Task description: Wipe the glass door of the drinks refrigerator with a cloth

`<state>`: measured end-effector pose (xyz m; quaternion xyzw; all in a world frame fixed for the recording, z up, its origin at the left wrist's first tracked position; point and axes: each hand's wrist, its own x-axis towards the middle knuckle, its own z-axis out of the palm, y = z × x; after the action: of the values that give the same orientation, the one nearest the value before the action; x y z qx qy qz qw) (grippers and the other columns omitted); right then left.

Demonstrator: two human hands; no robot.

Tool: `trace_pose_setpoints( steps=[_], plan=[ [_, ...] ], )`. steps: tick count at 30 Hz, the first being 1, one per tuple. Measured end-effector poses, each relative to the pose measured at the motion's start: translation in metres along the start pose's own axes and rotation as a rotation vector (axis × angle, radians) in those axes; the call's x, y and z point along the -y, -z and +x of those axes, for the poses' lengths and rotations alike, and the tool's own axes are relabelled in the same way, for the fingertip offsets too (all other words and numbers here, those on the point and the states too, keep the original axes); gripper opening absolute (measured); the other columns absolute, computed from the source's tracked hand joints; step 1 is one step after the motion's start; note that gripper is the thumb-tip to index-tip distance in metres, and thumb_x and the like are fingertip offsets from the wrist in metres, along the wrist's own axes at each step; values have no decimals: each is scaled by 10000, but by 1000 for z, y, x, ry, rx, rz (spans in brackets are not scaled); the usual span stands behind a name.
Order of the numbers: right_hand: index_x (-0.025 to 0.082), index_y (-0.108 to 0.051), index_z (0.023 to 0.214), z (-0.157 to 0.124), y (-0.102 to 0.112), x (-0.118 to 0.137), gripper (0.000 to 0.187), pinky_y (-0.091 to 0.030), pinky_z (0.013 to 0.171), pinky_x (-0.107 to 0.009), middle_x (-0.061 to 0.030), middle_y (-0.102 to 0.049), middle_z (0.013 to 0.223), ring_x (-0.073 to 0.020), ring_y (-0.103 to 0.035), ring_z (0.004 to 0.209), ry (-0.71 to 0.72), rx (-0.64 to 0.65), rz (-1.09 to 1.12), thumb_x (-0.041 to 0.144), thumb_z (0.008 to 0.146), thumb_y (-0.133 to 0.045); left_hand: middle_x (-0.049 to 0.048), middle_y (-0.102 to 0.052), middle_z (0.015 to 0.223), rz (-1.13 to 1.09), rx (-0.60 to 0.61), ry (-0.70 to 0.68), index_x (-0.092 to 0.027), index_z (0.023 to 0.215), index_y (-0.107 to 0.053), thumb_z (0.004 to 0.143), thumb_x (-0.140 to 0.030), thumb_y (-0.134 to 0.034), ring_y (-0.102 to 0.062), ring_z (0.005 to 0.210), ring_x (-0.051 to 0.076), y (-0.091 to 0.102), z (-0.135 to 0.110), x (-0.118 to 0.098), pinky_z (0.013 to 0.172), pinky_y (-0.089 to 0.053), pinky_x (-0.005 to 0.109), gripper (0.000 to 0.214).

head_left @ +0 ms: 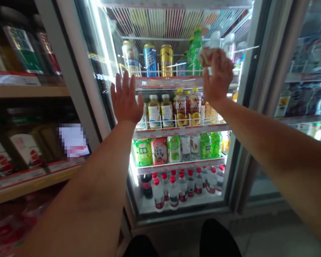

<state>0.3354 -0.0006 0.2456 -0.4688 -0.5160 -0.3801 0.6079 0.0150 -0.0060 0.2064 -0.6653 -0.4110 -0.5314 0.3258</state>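
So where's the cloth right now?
In the head view, the cloth is right of centre near the top, in the person's right hand, just to the right of the front green bottle.

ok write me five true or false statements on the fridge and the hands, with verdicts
1. The right hand holds a pale cloth. True.
2. The left hand grips a can. False: the left hand holds nothing, its fingers spread.
3. Red-capped bottles stand lowest in the fridge. True.
4. The green bottles stand left of the blue can. False: they stand to its right.
5. A gold can stands beside the blue can. True.
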Motion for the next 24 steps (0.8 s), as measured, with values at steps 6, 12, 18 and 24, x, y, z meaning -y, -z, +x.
trace_pose_setpoints(
  steps=[6,12,18,24],
  plan=[
    [324,-481,1503,-54,-4,66,495,-360,1155,-480,64,-447,1578,-274,-412,1380,641,375,126,280,1036,-322,-138,-71,1683,-29,12,3,-198,1597,-251,948,-631,-291,274,1493,96,-2,1,3,1281,162,314,780],
    [253,-668,1322,-7,-25,75,500,-393,1129,-514,-58,-564,1415,-293,-466,1279,142,57,188,214,997,-290,-68,-103,1694,-14,8,-24,-154,1597,-260,956,-642,-247,231,1518,140,-1,0,2,1282,126,362,806],
    [309,-495,1493,-44,-30,99,503,-360,1141,-588,-27,-525,1482,-332,-388,1386,391,158,179,363,1024,-321,-30,-104,1697,25,14,-32,-136,1597,-261,974,-589,-256,157,1542,138,1,-1,1,1285,117,368,771],
    [306,-560,1447,-22,-36,125,500,-396,1128,-510,25,-549,1485,-299,-421,1329,314,184,205,344,1031,-285,-50,-114,1693,46,-18,-55,-170,1599,-279,989,-551,-287,31,1570,205,1,-2,3,1301,71,404,719]
  ],
)
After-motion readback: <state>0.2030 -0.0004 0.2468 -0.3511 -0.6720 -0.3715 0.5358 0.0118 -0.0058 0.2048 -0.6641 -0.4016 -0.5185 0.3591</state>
